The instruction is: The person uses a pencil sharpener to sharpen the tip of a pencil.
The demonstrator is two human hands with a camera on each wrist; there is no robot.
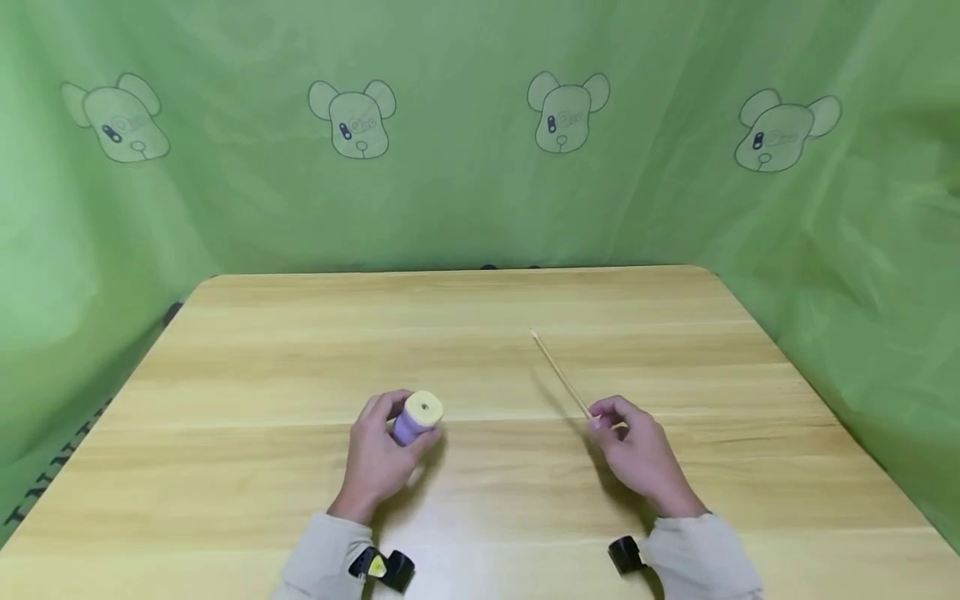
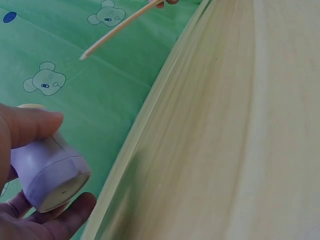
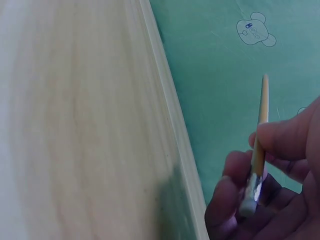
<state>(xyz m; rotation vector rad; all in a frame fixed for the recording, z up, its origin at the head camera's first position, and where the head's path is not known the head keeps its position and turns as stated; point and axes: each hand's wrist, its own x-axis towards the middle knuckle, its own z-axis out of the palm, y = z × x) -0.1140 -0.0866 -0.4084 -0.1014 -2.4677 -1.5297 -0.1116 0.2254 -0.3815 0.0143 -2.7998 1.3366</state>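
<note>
In the head view my left hand (image 1: 382, 454) grips a small purple pencil sharpener (image 1: 408, 427) with a cream top that has a small round hole. Its purple body and pale, flat base show between thumb and fingers in the left wrist view. My right hand (image 1: 637, 446) pinches a thin wooden pencil (image 1: 558, 367) near its back end, the pale tip pointing up and away to the left. Seen from the right wrist, the pencil (image 3: 258, 155) ends in a silver band and a whitish eraser. Sharpener and pencil are apart, both held over the table.
A light wood-grain table (image 1: 480, 492) spreads under both hands, its far corners rounded. Behind and beside it hangs a green cloth (image 1: 465, 208) printed with bear heads. Small black devices (image 1: 626, 556) are worn at both wrists, by the pale sleeves (image 1: 330, 558).
</note>
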